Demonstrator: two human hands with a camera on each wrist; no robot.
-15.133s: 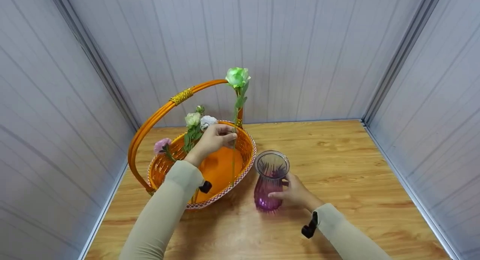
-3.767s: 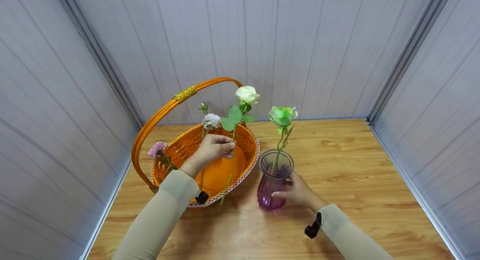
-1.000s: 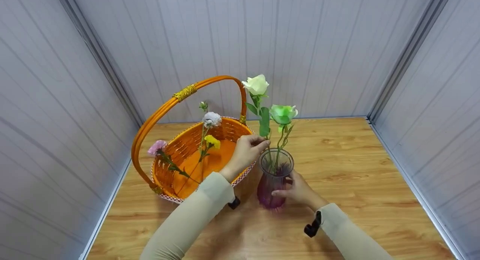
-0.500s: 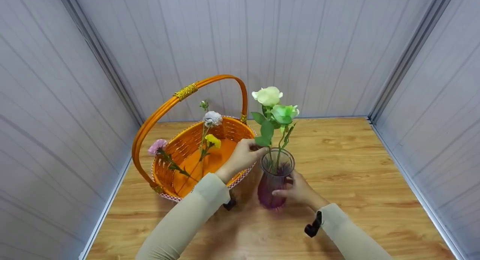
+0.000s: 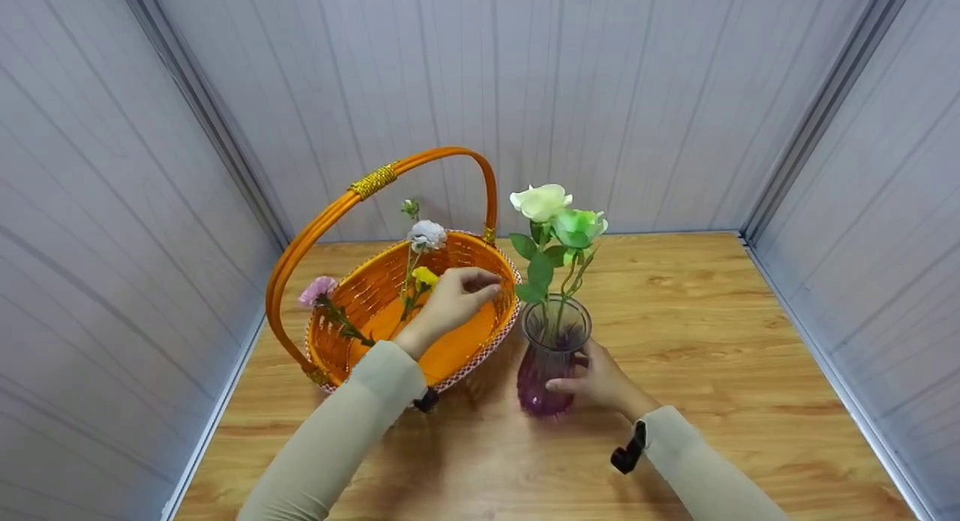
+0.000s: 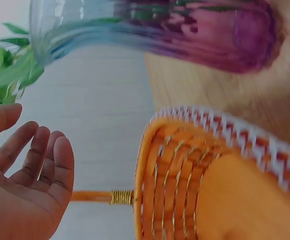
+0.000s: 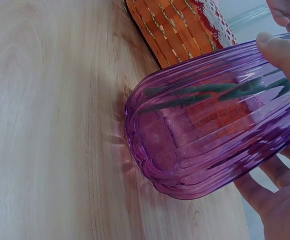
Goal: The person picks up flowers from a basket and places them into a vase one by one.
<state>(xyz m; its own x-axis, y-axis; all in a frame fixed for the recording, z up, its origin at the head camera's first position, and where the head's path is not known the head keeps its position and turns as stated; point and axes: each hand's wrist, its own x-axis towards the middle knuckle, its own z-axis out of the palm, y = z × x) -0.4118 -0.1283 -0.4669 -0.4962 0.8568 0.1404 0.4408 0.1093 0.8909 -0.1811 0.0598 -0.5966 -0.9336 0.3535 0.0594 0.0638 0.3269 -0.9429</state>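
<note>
Gripping the ribbed glass vase (image 5: pixel 545 386) from its right side, the right hand (image 5: pixel 604 386) has its thumb on one face and its fingers curled around the opposite one. The vase stands upright on the wood-grain tabletop (image 5: pixel 697 318), clear at the mouth and purple toward the base. Two stems sit inside it, topped by a cream rose (image 5: pixel 540 203) and a green rose (image 5: pixel 579 228); the blooms crowd together above the vase's rim, the cream one on the left, with oval leaves (image 5: pixel 540 269) below them. Through the purple wall the right wrist view shows the dark green lower stems.

To the left of the vase, over the orange basket (image 5: pixel 469 341), the left hand (image 5: pixel 454 299) is relaxed and released, its fingers loosely bent and its thumb apart from them. The basket is just beside the vase, its arched handle carrying a gold wrap (image 5: pixel 373 182). Farther left of the vase, three flowers lean in the basket: a white flower (image 5: pixel 427 236) near a small bud (image 5: pixel 409 208), a yellow flower (image 5: pixel 425 275) beside the left hand, and a pink flower (image 5: pixel 318 290) farthest from the vase. Behind the vase rises a pale panelled wall (image 5: pixel 600 93).
</note>
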